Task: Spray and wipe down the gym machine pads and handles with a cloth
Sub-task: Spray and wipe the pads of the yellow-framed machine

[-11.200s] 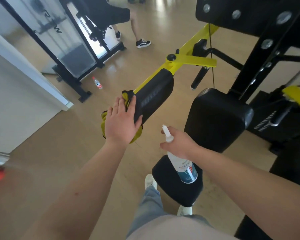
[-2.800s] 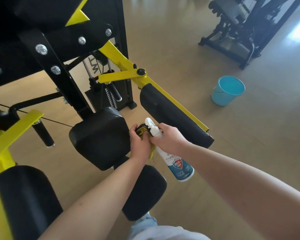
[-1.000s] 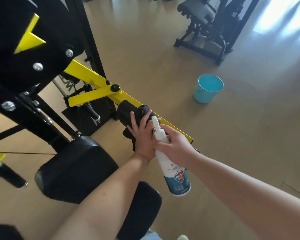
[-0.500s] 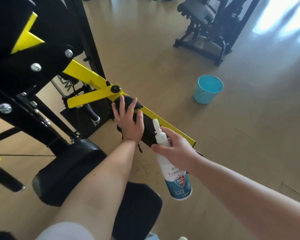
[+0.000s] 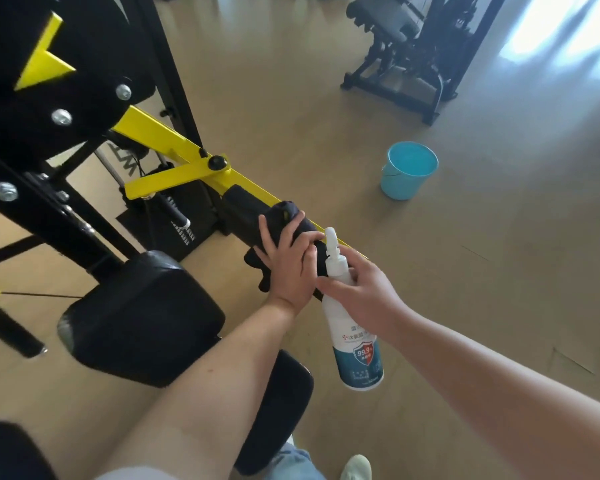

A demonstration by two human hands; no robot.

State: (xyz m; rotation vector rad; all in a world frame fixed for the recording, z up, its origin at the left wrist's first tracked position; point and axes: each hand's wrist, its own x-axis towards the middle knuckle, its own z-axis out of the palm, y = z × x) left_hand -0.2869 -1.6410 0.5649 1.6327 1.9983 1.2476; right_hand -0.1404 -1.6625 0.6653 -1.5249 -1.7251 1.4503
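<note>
My left hand (image 5: 290, 263) lies with spread fingers on a dark cloth (image 5: 284, 216) and presses it onto the black arm pad (image 5: 238, 211) of the yellow machine arm (image 5: 160, 135). Most of that pad is hidden under the cloth and my hand. My right hand (image 5: 359, 289) grips a white spray bottle (image 5: 355, 344) with a blue label around its neck, just right of my left hand. The nozzle points up and away from me.
A black chest pad (image 5: 142, 317) and seat pad (image 5: 274, 407) sit below left of my arms. A black grip handle (image 5: 174, 213) hangs under the yellow lever. A blue bucket (image 5: 407, 169) stands on the wood floor to the right. Another black machine (image 5: 406, 46) stands at the back.
My left hand slid the cloth down the arm pad toward me, away from the yellow pivot. My right hand with the bottle stayed beside it.
</note>
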